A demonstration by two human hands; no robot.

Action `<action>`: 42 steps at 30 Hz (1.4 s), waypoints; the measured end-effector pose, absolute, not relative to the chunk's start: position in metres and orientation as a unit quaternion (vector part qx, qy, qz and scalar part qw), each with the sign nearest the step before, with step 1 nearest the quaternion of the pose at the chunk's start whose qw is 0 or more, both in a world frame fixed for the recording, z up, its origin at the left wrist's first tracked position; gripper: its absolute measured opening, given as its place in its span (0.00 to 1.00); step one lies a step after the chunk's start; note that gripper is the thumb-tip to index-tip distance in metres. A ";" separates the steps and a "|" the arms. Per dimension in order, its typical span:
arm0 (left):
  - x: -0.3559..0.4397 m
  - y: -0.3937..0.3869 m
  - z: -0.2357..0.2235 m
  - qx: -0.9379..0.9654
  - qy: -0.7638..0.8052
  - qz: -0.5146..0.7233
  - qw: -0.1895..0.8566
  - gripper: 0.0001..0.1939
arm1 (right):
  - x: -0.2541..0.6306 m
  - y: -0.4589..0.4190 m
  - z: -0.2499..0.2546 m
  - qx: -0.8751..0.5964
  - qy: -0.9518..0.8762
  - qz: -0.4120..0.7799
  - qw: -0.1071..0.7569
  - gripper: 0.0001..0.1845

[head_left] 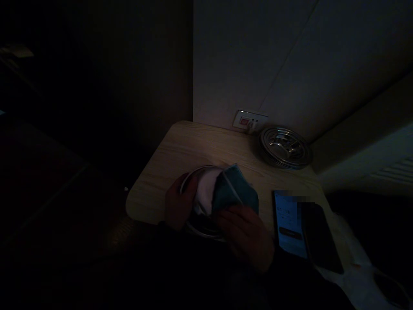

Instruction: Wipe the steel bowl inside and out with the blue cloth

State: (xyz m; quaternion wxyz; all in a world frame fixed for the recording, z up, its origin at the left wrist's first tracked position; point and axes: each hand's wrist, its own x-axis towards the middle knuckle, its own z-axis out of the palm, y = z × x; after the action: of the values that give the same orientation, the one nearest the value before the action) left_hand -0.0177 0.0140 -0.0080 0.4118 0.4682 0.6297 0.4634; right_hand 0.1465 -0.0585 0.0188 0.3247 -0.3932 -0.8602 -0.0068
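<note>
A round metal bowl rests at the front of a light wooden table, dim in the low light. My left hand grips its left rim, with the thumb over the edge. In my right hand is a teal cloth with a pale stripe, pressed against the bowl's right side. Pale whitish material, perhaps part of the cloth or a shine on the metal, shows inside the bowl. The fingertips of the right hand are partly hidden in the folds.
A stack of metal bowls stands at the table's back right, near a wall socket with a plug in it. A lit phone lies on the right beside a dark flat object. The wooden table has a rounded left corner.
</note>
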 end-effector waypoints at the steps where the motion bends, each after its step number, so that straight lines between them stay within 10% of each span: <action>1: -0.018 0.014 -0.008 0.469 0.629 0.464 0.410 0.20 | 0.143 -0.055 0.019 -0.385 -0.864 -0.010 0.325 0.12; 42: -0.014 0.016 -0.007 0.489 0.615 0.442 0.433 0.18 | 0.153 -0.055 0.010 -0.324 -0.880 -0.100 0.332 0.14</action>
State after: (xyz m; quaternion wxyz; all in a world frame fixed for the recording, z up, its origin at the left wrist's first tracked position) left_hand -0.0144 0.0164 -0.0066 0.4329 0.4889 0.6148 0.4422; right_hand 0.1529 -0.0546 0.0101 0.3325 -0.3241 -0.8799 -0.1005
